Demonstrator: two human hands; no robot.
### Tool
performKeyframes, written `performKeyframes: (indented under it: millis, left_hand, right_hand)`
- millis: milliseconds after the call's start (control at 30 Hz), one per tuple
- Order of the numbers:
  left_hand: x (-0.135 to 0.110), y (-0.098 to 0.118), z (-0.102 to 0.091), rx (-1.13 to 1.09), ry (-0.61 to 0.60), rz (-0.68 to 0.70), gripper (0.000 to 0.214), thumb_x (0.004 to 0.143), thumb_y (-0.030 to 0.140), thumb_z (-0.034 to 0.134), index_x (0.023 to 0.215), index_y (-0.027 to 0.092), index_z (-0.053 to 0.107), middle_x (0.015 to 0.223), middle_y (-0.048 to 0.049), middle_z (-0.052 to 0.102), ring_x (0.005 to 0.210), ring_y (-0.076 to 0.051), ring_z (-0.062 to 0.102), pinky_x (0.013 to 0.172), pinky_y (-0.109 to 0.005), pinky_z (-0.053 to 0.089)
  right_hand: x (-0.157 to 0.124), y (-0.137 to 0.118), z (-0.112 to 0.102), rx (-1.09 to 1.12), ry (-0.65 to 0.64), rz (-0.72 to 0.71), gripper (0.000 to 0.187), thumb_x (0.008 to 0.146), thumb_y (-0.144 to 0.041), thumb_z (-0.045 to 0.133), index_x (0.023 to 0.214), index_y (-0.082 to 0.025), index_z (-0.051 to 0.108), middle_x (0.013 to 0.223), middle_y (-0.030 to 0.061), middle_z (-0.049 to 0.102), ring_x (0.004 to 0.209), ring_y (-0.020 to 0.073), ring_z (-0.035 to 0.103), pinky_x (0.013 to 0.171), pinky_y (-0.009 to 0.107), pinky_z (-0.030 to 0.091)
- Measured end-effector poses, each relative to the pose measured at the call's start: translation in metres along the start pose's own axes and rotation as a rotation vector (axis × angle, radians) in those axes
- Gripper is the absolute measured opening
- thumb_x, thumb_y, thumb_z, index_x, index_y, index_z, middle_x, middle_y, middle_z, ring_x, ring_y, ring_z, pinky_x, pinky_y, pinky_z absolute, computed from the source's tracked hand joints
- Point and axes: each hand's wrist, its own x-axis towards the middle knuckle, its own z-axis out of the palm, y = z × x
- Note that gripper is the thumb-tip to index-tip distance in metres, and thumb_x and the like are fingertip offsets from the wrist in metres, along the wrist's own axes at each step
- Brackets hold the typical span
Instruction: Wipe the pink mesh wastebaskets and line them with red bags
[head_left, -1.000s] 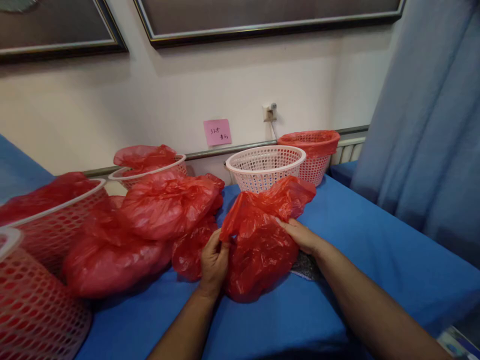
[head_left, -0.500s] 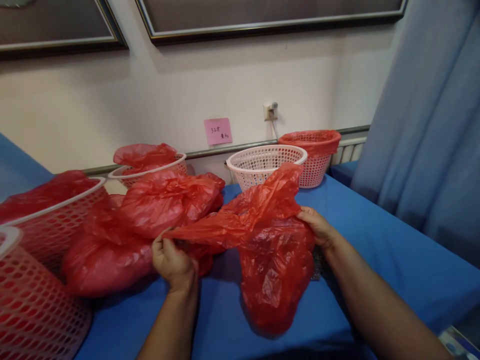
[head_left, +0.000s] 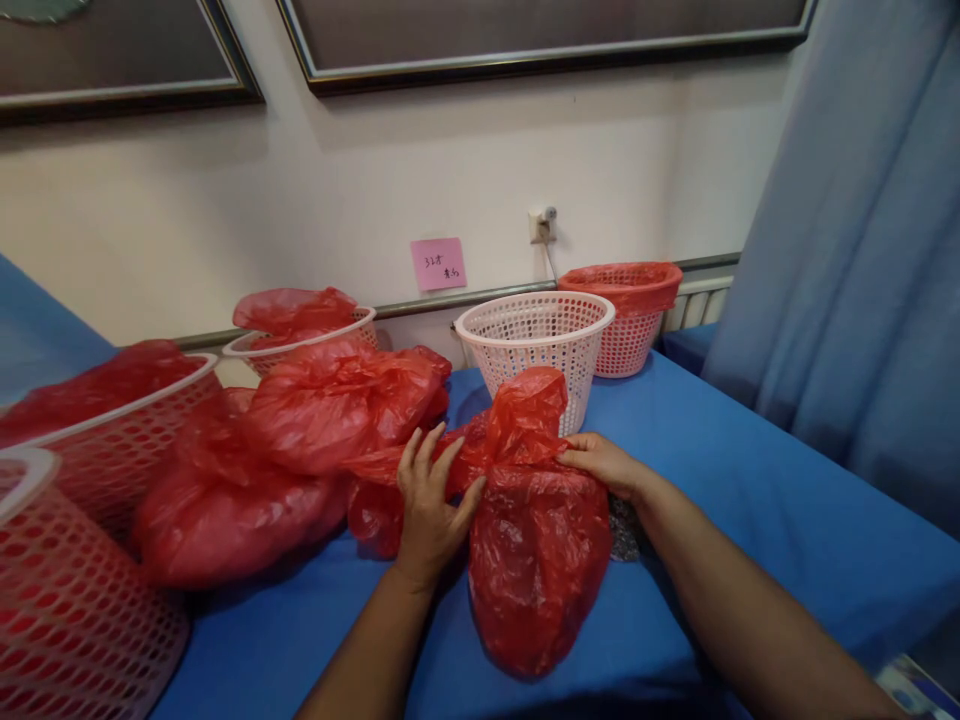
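A red plastic bag (head_left: pixel 536 560), bunched at its neck, lies on the blue-covered table in front of me. My right hand (head_left: pixel 600 462) pinches the bag's right side near the neck. My left hand (head_left: pixel 433 500) is at the left of the neck with its fingers spread, close to the strip of red plastic that stretches leftward. A white perforated basket (head_left: pixel 540 335) stands just behind the bag. Beside my right wrist, partly covered, is a dark grey speckled thing (head_left: pixel 624 530) that I cannot make out.
Filled red bags (head_left: pixel 247 510) are heaped at the left. Bag-lined baskets stand around them, one large basket (head_left: pixel 75 600) at the near left. Another lined basket (head_left: pixel 630 320) is at the back right. A pink note (head_left: pixel 438 264) is on the wall. A blue curtain (head_left: pixel 847 260) hangs at right.
My left hand has moved right and let its fingers spread, where it gripped the stretched plastic before. My right hand has shifted left and slightly down. The bag's top has sunk and gathered.
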Motion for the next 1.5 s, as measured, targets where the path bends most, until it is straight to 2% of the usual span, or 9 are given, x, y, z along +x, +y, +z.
performKeyframes:
  millis: [233, 500, 700, 767, 933, 1033, 1167, 1300, 1500]
  left_hand:
    - [-0.003, -0.021, 0.005, -0.172, 0.046, -0.21, 0.011, 0.097, 0.029, 0.057, 0.091, 0.021, 0.064, 0.114, -0.0091, 0.073, 0.12, -0.027, 0.063, 0.107, -0.051, 0.047]
    - [0.004, -0.046, -0.011, -0.216, 0.683, -0.61, 0.021, 0.091, 0.038, 0.063, 0.093, 0.019, 0.056, 0.078, 0.004, 0.054, 0.064, -0.011, 0.051, 0.063, -0.026, 0.045]
    - [0.013, -0.041, -0.029, -0.243, 0.772, -0.462, 0.013, 0.096, 0.03, 0.06, 0.105, 0.02, 0.057, 0.104, -0.0021, 0.061, 0.102, -0.02, 0.062, 0.099, -0.04, 0.049]
    - [0.008, -0.031, -0.026, -0.251, 0.712, -0.365, 0.012, 0.096, 0.028, 0.058, 0.105, 0.021, 0.061, 0.105, -0.0031, 0.065, 0.104, -0.021, 0.064, 0.1, -0.042, 0.05]
    - [-0.015, -0.001, -0.006, -0.419, 0.126, -0.28, 0.016, 0.094, 0.025, 0.058, 0.107, 0.022, 0.067, 0.082, -0.0001, 0.07, 0.068, -0.016, 0.067, 0.066, -0.03, 0.056]
    - [-0.013, 0.017, -0.013, -0.323, 0.286, -0.114, 0.028, 0.088, 0.021, 0.065, 0.115, 0.024, 0.064, 0.094, -0.0022, 0.069, 0.084, -0.02, 0.069, 0.079, -0.036, 0.059]
    - [0.024, 0.043, -0.048, -0.088, 0.409, 0.099, 0.052, 0.08, 0.017, 0.075, 0.128, 0.029, 0.059, 0.121, -0.0053, 0.063, 0.112, -0.026, 0.064, 0.101, -0.046, 0.052]
    - [0.079, 0.054, -0.065, 0.062, 0.11, 0.237, 0.064, 0.083, 0.035, 0.078, 0.141, 0.026, 0.053, 0.144, -0.0123, 0.056, 0.139, -0.037, 0.048, 0.116, -0.057, 0.038]
    - [0.125, 0.029, -0.059, -0.059, -0.348, 0.053, 0.019, 0.094, 0.036, 0.061, 0.095, 0.022, 0.074, 0.086, -0.005, 0.074, 0.077, -0.021, 0.068, 0.074, -0.032, 0.052]
  right_hand:
    - [0.002, -0.001, -0.007, 0.106, 0.024, -0.055, 0.035, 0.065, -0.039, 0.089, 0.089, -0.017, 0.078, 0.083, 0.0022, 0.077, 0.066, 0.0131, 0.065, 0.066, 0.025, 0.049]
    - [0.002, -0.004, -0.004, 0.045, 0.101, -0.07, 0.038, 0.063, -0.04, 0.088, 0.089, -0.015, 0.076, 0.082, 0.0026, 0.076, 0.067, 0.0144, 0.066, 0.07, 0.028, 0.05]
    - [0.014, 0.001, 0.001, -0.043, 0.308, -0.249, 0.029, 0.063, -0.041, 0.082, 0.077, -0.019, 0.071, 0.073, 0.0004, 0.073, 0.064, 0.0155, 0.063, 0.064, 0.028, 0.049]
    - [0.016, 0.002, 0.006, -0.061, 0.444, -0.355, 0.025, 0.066, -0.041, 0.078, 0.078, -0.021, 0.07, 0.075, 0.0006, 0.074, 0.069, 0.0179, 0.065, 0.069, 0.03, 0.051]
    - [-0.003, 0.005, 0.028, -0.455, 0.542, -0.755, 0.02, 0.086, -0.026, 0.061, 0.101, -0.025, 0.074, 0.096, 0.0034, 0.076, 0.087, 0.02, 0.069, 0.083, 0.032, 0.053]
    - [-0.018, 0.006, 0.04, -0.876, 0.446, -1.031, 0.03, 0.091, -0.018, 0.055, 0.115, -0.024, 0.072, 0.08, 0.0024, 0.07, 0.072, 0.0168, 0.064, 0.069, 0.029, 0.05]
    - [-0.026, 0.0, 0.048, -1.202, 0.4, -1.251, 0.029, 0.095, -0.018, 0.053, 0.117, -0.023, 0.069, 0.067, -0.0018, 0.059, 0.06, 0.0137, 0.053, 0.057, 0.027, 0.04]
    - [-0.031, -0.006, 0.055, -1.251, 0.342, -1.368, 0.029, 0.094, -0.016, 0.053, 0.119, -0.023, 0.067, 0.066, -0.0017, 0.058, 0.059, 0.0142, 0.051, 0.055, 0.03, 0.037]
    - [-0.033, -0.009, 0.055, -1.232, 0.349, -1.414, 0.031, 0.092, -0.014, 0.053, 0.119, -0.021, 0.067, 0.065, -0.0012, 0.058, 0.058, 0.0151, 0.052, 0.054, 0.03, 0.036]
